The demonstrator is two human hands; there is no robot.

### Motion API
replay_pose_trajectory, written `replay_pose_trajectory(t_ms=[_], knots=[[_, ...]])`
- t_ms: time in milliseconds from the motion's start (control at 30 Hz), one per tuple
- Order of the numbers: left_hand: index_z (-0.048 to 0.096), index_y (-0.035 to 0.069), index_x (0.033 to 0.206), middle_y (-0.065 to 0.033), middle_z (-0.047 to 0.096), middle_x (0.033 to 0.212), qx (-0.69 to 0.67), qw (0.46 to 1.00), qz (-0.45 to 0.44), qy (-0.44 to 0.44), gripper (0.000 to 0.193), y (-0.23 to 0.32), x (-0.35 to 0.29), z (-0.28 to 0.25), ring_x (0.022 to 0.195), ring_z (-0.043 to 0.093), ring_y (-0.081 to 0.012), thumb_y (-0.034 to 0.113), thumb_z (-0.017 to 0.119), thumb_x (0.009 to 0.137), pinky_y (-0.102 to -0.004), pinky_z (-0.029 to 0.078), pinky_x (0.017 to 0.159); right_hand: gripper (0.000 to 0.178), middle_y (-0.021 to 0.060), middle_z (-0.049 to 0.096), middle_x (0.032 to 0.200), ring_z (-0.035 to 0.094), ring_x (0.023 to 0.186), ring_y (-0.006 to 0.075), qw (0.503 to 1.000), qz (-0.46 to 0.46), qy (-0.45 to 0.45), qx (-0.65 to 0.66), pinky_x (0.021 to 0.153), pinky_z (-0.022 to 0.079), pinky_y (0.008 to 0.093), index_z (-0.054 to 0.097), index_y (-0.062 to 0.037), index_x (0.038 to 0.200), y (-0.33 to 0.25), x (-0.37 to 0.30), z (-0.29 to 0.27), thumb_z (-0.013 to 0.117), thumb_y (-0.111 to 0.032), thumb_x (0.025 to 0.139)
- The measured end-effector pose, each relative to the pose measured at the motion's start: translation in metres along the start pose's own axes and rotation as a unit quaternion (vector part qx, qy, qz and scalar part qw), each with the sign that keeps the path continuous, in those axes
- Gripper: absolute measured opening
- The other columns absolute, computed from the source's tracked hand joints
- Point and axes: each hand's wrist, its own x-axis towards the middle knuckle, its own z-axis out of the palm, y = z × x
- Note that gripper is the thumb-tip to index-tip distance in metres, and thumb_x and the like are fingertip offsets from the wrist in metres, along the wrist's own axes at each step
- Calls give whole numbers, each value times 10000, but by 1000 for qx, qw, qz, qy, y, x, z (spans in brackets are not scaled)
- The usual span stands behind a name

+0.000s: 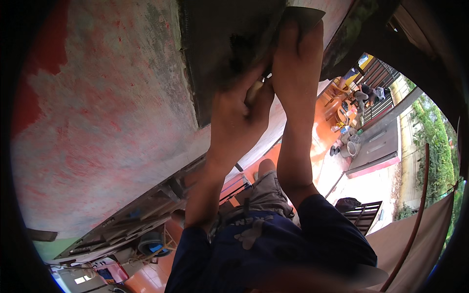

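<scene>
Both my arms reach up to a patchy pink and grey wall [122, 83]. A dark, flat panel or recess [215, 44] with a rough, chipped edge is set in it. My left hand [234, 115] is closed at the panel's lower part; a small pale piece [254, 93], perhaps a handle, shows between its thumb and fingers. Just above and to the right, my right hand [298, 53] is bent forward against a dark flat piece with a pointed corner [310, 15]. Shadow and the back of the hand hide most of its fingers. The two hands nearly touch.
Below the wall runs a dark slatted frame [132, 210], with a dark tub [154, 244] on the orange tiled floor [146, 278]. To the right are a round table [346, 112], a white bucket [349, 149], a brown cloth sheet [415, 239] and a thin pole [413, 229].
</scene>
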Motion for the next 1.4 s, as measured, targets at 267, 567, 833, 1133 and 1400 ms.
replay_pose_trajectory(t_ms=[267,567,833,1133,1400], knots=[[668,157,1265,-173,674,744,214,969,120,36,423,9,3,-2,638,669,-349,55,645,856,-414,529,572,200,172,634,1049,609,969,282,996,37,32,77,840,469,393,543,26,1103,8,-3,-1,443,-96,980],[683,217,1248,-126,698,782,143,977,146,53,433,-10,11,-4,646,685,-310,91,690,833,-402,540,580,262,106,630,1066,577,978,208,991,31,58,114,877,449,336,602,19,1089,14,-5,9,512,-192,963],[669,237,1284,-165,683,784,292,941,161,51,457,-4,7,0,652,680,-342,100,682,848,-410,542,615,317,117,621,1092,567,991,202,967,106,90,212,894,449,334,610,20,1108,23,-7,10,550,-254,962],[556,159,1412,-137,671,730,192,961,199,29,566,-11,0,13,661,686,-328,84,646,858,-440,549,629,287,128,641,1108,585,1018,210,985,97,26,140,916,451,345,538,14,1204,23,-10,-11,453,-187,1017],[498,13,1434,-188,685,757,113,992,56,-3,519,-3,-5,20,652,708,-297,81,599,930,-355,545,627,217,190,681,880,667,796,274,991,12,-10,136,702,498,376,521,61,1087,23,3,-15,457,-124,994]])
